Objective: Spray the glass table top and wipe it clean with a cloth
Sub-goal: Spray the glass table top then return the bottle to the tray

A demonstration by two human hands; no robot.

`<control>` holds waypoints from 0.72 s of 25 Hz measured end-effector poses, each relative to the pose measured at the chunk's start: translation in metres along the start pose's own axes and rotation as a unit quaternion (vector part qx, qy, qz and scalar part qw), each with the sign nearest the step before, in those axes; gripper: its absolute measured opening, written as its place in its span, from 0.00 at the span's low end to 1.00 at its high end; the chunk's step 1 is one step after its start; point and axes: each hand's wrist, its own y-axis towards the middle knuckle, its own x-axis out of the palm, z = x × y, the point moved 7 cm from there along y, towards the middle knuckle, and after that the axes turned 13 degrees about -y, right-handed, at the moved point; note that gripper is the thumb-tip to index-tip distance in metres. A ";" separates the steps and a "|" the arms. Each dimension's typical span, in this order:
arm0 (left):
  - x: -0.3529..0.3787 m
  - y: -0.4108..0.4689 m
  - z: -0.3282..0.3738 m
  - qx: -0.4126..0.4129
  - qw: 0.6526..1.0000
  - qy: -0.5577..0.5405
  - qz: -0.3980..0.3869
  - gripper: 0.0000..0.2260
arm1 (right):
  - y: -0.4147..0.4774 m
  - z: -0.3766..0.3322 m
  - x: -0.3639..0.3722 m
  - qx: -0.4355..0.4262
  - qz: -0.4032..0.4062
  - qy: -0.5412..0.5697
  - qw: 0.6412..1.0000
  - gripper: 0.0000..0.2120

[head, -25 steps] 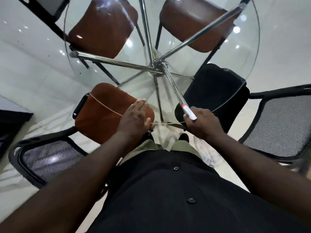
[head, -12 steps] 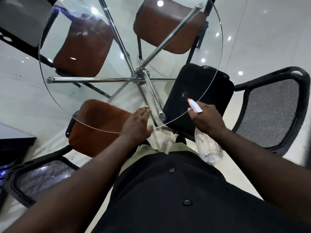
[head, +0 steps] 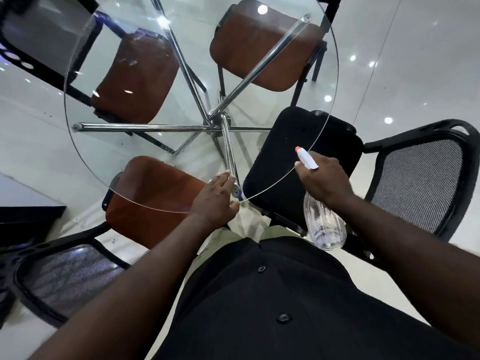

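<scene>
The right hand (head: pixel 323 179) grips the spray bottle (head: pixel 324 227) at the round glass bench's (head: pixel 145 141) near edge, its nozzle (head: pixel 306 158) pointing across the glass. The left hand (head: pixel 214 201) rests flat and empty on the rim. No cloth shows.

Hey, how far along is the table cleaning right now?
Early. Nothing looks done: smudges show on the far glass top. In hand: the right hand holds the spray bottle, its nozzle toward the glass; the left hand lies flat at the near edge. Left: wiping; no cloth is visible.
</scene>
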 end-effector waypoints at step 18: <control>-0.006 0.001 0.012 -0.043 0.999 -0.015 0.024 0.34 | 0.053 -0.073 -0.015 -0.120 -0.020 -0.042 0.992 0.11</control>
